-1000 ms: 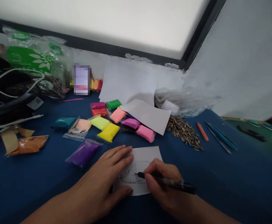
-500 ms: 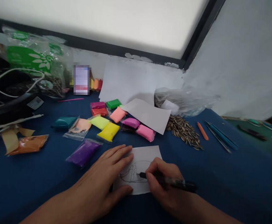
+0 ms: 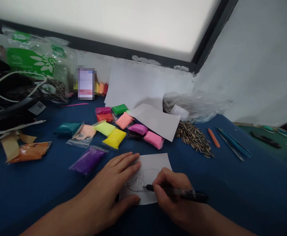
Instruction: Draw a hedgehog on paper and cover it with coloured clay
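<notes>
A small white sheet of paper point(image 3: 155, 160) lies on the blue tabletop, bearing a thin line drawing of a rounded shape with inner lines. My left hand point(image 3: 109, 186) rests flat across the sheet's left side, fingers stretched out and thumb along the lower edge. In my right hand point(image 3: 174, 188) is a black pen point(image 3: 194, 195), pinched between thumb and fingers. Its tip is at the lower middle part of the drawing. My right hand covers the sheet's right part.
Several bright clay packets, including a purple packet point(image 3: 88, 160) and a yellow packet point(image 3: 114, 139), lie beyond my hands. Striped sunflower seeds point(image 3: 194, 139) are heaped to the right, near an orange stick point(image 3: 214, 138) and blue tools point(image 3: 234, 142). Larger white sheets point(image 3: 135, 82) lean on the wall.
The pen tip has shifted slightly down and left on the paper, and my right hand with it. More small marks show inside the drawing. My left hand has stayed in place.
</notes>
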`<state>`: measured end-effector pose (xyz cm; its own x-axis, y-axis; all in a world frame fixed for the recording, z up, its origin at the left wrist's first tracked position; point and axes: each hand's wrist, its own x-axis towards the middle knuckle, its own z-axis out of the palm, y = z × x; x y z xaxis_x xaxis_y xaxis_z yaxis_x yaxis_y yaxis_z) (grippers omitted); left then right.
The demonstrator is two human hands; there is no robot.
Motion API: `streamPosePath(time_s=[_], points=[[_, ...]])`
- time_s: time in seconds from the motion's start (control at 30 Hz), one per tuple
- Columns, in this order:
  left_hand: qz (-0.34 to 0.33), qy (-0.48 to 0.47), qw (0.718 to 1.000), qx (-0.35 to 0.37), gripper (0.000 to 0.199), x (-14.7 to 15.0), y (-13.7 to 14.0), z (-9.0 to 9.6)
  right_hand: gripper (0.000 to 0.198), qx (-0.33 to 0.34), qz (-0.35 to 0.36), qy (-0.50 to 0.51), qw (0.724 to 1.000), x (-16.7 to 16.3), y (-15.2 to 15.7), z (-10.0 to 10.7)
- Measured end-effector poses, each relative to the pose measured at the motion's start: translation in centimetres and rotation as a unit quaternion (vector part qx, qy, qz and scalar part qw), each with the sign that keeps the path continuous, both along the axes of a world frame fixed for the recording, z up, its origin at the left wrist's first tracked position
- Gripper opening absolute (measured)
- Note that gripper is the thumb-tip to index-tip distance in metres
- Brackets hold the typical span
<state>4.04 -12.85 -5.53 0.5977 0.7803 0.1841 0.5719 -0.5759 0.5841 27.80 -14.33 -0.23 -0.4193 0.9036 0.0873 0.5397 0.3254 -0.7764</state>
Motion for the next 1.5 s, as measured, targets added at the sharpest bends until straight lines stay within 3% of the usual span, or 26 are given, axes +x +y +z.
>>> streamPosePath(time_s=[0.17, 0.4, 0.6, 1.13, 1.5], points=[[0.018, -0.011, 1.000, 0.003, 0.073, 0.2, -0.2, 0.0, 0.017, 0.011, -0.013, 0.001, 1.000, -0.2, 0.0, 0.0], [-0.022, 0.017, 1.000, 0.000, 0.073, -0.3, 0.4, 0.0, 0.017, 0.008, -0.002, -0.011, 1.000, 0.0, 0.0, -0.1], [-0.005, 0.001, 1.000, -0.002, 0.076, -0.2, 0.2, 0.1, 0.020, 0.018, -0.084, 0.022, 0.996, 0.6, 0.4, -1.3], [0.018, 0.000, 1.000, -0.004, 0.072, 0.3, -0.2, 0.3, 0.020, -0.043, -0.032, 0.050, 0.997, 0.5, 0.9, -1.1], [0.021, 0.005, 1.000, 0.002, 0.072, 0.3, -0.3, 0.3, 0.019, -0.012, -0.038, 0.021, 0.999, 0.4, 0.8, -0.9]])
